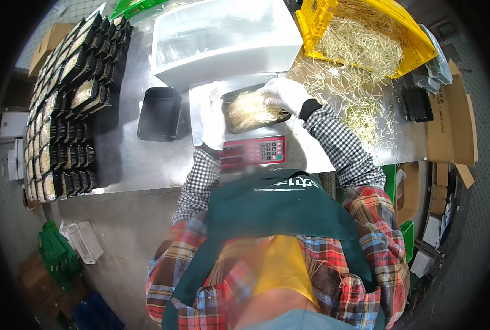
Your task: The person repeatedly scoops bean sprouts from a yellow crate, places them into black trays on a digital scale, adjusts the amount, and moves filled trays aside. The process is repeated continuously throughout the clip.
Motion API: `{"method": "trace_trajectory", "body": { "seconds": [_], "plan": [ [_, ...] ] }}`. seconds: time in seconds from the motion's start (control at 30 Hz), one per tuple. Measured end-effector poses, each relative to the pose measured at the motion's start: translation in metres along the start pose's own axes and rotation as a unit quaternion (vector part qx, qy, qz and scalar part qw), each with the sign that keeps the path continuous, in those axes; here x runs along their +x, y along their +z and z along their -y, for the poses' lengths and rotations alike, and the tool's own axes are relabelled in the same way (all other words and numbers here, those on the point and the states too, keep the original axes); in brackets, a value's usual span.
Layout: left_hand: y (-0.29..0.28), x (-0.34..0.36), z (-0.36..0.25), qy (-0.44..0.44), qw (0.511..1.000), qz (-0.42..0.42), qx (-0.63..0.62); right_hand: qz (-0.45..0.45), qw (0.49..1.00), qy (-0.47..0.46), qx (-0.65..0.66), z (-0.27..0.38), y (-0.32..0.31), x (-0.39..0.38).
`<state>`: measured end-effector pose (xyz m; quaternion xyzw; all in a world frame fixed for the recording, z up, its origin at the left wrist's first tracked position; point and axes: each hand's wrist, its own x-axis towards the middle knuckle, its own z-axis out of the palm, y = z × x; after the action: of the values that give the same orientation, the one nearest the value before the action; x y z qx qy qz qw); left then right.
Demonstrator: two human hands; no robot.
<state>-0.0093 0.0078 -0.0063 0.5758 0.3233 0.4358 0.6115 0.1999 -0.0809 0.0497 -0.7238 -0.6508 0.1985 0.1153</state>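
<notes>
A black tray (235, 127) piled with pale bean sprouts (252, 110) rests on the platform of a red-fronted scale (253, 152). My left hand (212, 118), in a white glove, lies along the tray's left side with fingers stretched out. From the right, my gloved right hand (287, 94) reaches over the tray's far corner, its fingers bent down onto the sprouts; its fingertips are partly hidden. An unfilled black tray (160, 114) stands on the metal table left of the scale.
Stacks of filled black trays (71, 110) rise at the table's left. Behind the scale stands a large white bin (223, 41). A tipped yellow crate (385, 60) spills loose sprouts (360, 113) at the right, near a cardboard box (448, 118) and a dark container (419, 104).
</notes>
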Motion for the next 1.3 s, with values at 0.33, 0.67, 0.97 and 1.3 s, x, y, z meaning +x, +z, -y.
{"method": "trace_trajectory", "body": {
  "seconds": [0.33, 0.67, 0.97, 1.3],
  "plan": [
    [0.036, -0.010, 0.018, 0.191, 0.841, 0.147, 0.485, -0.165, 0.985, 0.005, 0.041, 0.034, 0.070, -0.005],
    [0.030, -0.021, -0.039, 0.251, 0.816, 0.157, 0.496, -0.304, 0.925, 0.201, 0.108, -0.039, 0.068, -0.100],
    [0.118, -0.093, -0.065, 0.267, 0.878, 0.101, 0.386, -0.148, 0.980, -0.005, -0.132, -0.140, 0.173, -0.007],
    [0.256, -0.087, 0.044, 0.043, 0.903, 0.244, 0.352, -0.237, 0.926, 0.271, -0.111, -0.374, 0.078, -0.179]
  ]
}}
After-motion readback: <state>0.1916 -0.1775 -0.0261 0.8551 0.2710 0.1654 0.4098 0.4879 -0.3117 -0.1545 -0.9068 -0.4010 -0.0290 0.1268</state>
